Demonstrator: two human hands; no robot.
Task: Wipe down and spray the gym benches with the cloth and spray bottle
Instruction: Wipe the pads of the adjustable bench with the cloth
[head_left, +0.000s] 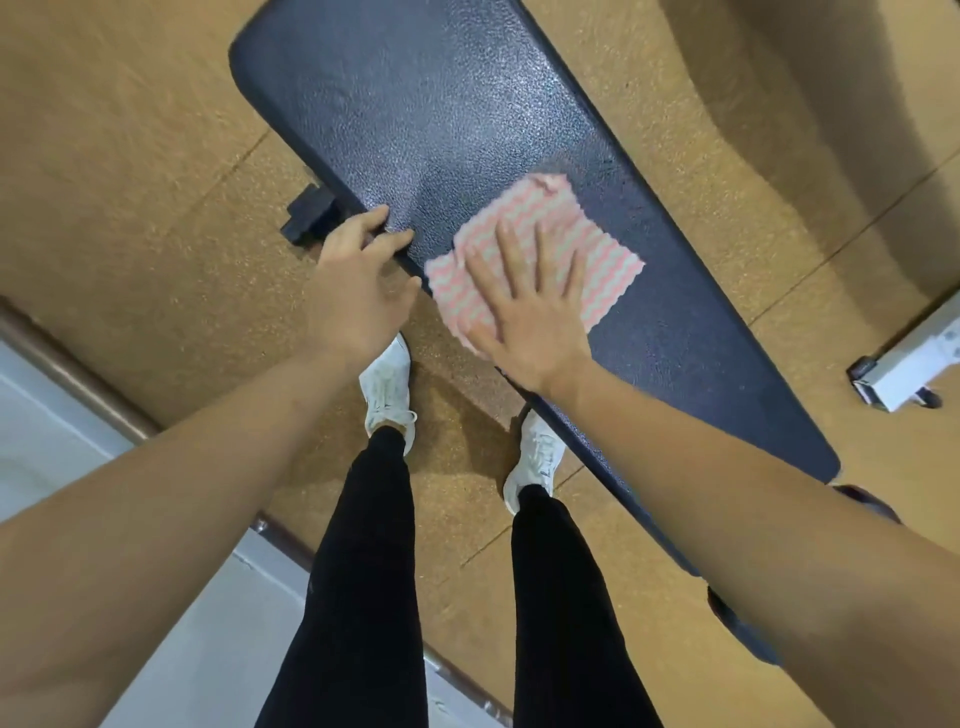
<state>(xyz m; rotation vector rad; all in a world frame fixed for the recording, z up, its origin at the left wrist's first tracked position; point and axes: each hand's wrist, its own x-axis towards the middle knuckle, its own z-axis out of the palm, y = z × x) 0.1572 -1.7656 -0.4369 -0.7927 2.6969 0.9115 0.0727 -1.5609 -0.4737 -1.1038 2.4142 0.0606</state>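
Observation:
A long dark padded gym bench (415, 104) runs diagonally from upper left to lower right. A pink-and-white wavy-striped cloth (602, 260) lies flat on its pad near the middle. My right hand (530, 301) presses flat on the cloth with fingers spread. My left hand (358, 280) rests on the bench's near edge, fingers curled over the rim. No spray bottle is in view.
Tan speckled floor (130, 182) surrounds the bench. A black foot of the bench frame (309, 215) sticks out at the left. A white machine part (914, 358) sits at the right edge. My legs and white shoes (387, 384) stand close to the bench. A wall base (78, 374) runs along the lower left.

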